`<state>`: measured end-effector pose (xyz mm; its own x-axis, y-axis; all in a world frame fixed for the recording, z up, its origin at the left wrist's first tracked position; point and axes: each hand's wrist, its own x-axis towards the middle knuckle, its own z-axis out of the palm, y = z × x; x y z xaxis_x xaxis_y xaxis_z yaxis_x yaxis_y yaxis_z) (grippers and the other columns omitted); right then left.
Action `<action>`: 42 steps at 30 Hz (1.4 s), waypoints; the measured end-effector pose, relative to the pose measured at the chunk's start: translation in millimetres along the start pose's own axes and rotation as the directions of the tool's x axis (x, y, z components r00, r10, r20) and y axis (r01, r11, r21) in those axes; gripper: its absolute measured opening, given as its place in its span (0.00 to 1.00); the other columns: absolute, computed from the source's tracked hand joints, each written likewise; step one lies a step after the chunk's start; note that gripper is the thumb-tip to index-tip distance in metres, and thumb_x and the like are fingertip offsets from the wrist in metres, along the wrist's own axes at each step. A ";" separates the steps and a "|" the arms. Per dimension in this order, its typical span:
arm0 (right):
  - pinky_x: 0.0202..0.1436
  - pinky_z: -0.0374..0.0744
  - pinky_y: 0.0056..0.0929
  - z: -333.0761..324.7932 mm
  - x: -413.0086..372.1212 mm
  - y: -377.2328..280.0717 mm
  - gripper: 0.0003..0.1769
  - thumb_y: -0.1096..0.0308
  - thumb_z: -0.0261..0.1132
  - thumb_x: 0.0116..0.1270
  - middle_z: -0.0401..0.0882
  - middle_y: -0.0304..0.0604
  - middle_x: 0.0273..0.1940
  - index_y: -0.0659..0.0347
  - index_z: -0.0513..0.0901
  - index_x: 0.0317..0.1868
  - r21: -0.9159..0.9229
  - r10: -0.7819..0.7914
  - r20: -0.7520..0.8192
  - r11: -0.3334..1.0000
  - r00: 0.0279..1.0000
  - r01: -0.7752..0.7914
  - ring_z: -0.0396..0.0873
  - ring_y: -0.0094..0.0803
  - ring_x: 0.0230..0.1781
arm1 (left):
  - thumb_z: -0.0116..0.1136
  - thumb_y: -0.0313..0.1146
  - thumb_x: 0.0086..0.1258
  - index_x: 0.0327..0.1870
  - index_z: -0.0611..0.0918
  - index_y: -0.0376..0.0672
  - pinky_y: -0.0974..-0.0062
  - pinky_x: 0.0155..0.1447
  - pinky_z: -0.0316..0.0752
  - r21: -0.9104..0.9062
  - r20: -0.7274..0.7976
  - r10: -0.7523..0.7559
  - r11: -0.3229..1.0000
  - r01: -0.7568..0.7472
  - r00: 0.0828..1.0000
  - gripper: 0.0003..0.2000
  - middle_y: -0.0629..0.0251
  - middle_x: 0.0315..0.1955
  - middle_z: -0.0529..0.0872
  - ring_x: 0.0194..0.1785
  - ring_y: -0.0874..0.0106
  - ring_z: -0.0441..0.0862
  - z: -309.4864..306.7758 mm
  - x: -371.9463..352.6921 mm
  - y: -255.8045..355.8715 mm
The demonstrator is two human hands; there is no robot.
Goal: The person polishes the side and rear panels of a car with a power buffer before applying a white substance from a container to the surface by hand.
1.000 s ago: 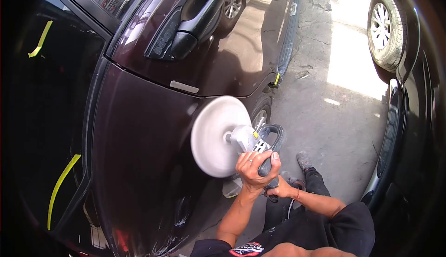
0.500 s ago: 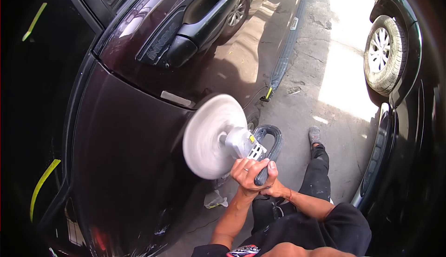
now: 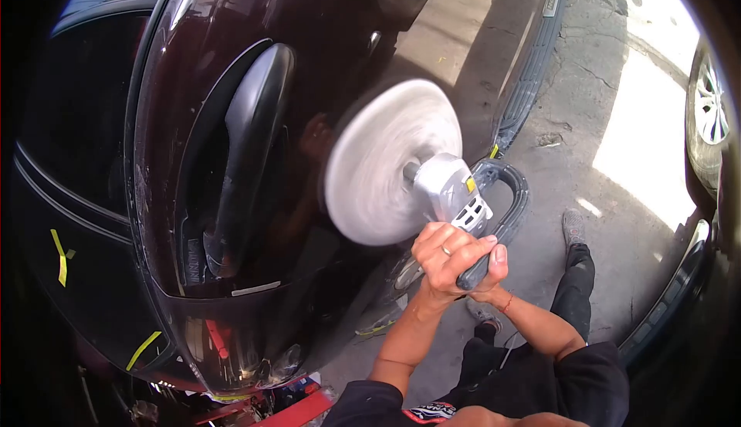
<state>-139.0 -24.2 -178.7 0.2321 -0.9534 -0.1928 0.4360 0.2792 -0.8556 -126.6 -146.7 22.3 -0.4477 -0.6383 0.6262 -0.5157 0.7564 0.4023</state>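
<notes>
Left hand (image 3: 448, 257) is nearer, fingers curled round the polisher (image 3: 445, 185) (runs roughly 11-to-5), spinning disc (image 3: 386, 168) at 11 o'clock; right hand's (image 3: 486, 293) behind, can't tell its fingers.

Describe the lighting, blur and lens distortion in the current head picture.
Head view: the round off-white pad is streaked by motion blur, while the left bare hand looks sharper. Head view: sunlight burns out part of the grey concrete floor. Head view: the glossy dark maroon car body carries mirror-like reflections; outlines bow as through a wide-angle lens, and corners darken to black.
</notes>
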 end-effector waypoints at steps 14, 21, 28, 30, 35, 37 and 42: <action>0.55 0.81 0.36 51.6 -90.7 39.2 0.29 0.66 0.78 0.48 0.90 0.46 0.44 0.66 0.85 0.52 -0.077 0.165 0.324 0.986 0.932 -0.147 0.87 0.31 0.46 | 0.70 0.32 0.55 0.45 0.83 0.49 0.75 0.34 0.69 0.270 0.082 -0.171 0.952 0.143 0.982 0.15 0.78 0.21 0.76 0.23 0.76 0.75 -107.2 -118.0 64.4; 0.46 0.82 0.34 9.0 -43.3 1.8 0.16 0.75 0.73 0.51 0.88 0.42 0.37 0.64 0.84 0.43 0.144 0.141 0.004 0.980 0.990 -0.140 0.84 0.30 0.40 | 0.69 0.30 0.53 0.29 0.83 0.46 0.73 0.31 0.67 0.098 0.126 -0.135 0.988 0.123 0.983 0.06 0.73 0.17 0.79 0.19 0.71 0.74 17.0 -35.9 2.6; 0.42 0.80 0.31 -18.7 -49.4 32.2 0.10 0.75 0.74 0.48 0.85 0.38 0.30 0.63 0.85 0.33 0.355 0.311 0.002 0.888 0.950 -0.291 0.83 0.29 0.33 | 0.73 0.29 0.53 0.28 0.85 0.44 0.70 0.33 0.70 0.096 0.202 -0.223 0.974 0.207 0.954 0.06 0.69 0.22 0.86 0.24 0.68 0.82 85.4 -31.4 -18.1; 0.43 0.80 0.31 -17.1 -80.2 37.7 0.12 0.71 0.76 0.49 0.86 0.39 0.30 0.64 0.85 0.34 0.264 0.310 0.146 0.903 0.940 -0.339 0.83 0.30 0.33 | 0.73 0.28 0.54 0.30 0.85 0.44 0.69 0.33 0.70 0.176 0.209 -0.269 0.956 0.234 0.940 0.06 0.69 0.23 0.87 0.24 0.68 0.81 61.8 -52.7 5.0; 0.47 0.80 0.32 -10.0 -128.2 82.8 0.19 0.66 0.79 0.49 0.87 0.43 0.33 0.67 0.85 0.39 0.080 0.425 0.263 0.885 0.866 -0.458 0.83 0.34 0.36 | 0.72 0.28 0.54 0.31 0.84 0.44 0.67 0.32 0.68 0.323 0.188 -0.321 0.913 0.251 0.928 0.07 0.67 0.21 0.84 0.22 0.66 0.79 31.5 -84.5 41.5; 0.51 0.80 0.34 -28.8 -101.5 25.7 0.25 0.65 0.80 0.49 0.87 0.47 0.37 0.70 0.84 0.45 0.070 0.473 0.344 0.849 0.811 -0.524 0.84 0.37 0.40 | 0.72 0.28 0.55 0.32 0.84 0.43 0.66 0.33 0.68 0.342 0.175 -0.314 0.908 0.242 0.933 0.07 0.67 0.21 0.84 0.22 0.65 0.78 41.7 -80.0 36.0; 0.51 0.81 0.32 -27.5 -80.6 111.2 0.27 0.66 0.81 0.47 0.87 0.49 0.38 0.69 0.82 0.47 0.198 0.443 0.169 0.860 0.881 -0.471 0.85 0.36 0.39 | 0.72 0.31 0.57 0.29 0.85 0.45 0.67 0.33 0.70 0.273 0.275 -0.285 0.939 0.210 0.918 0.05 0.68 0.21 0.85 0.23 0.66 0.80 120.9 -49.1 -11.4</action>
<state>-133.2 80.5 -271.5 0.5442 -0.6965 -0.4677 0.4380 0.7114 -0.5496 -187.0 -141.2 -93.8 -0.4652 -0.8409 0.2765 -0.7774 0.5375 0.3268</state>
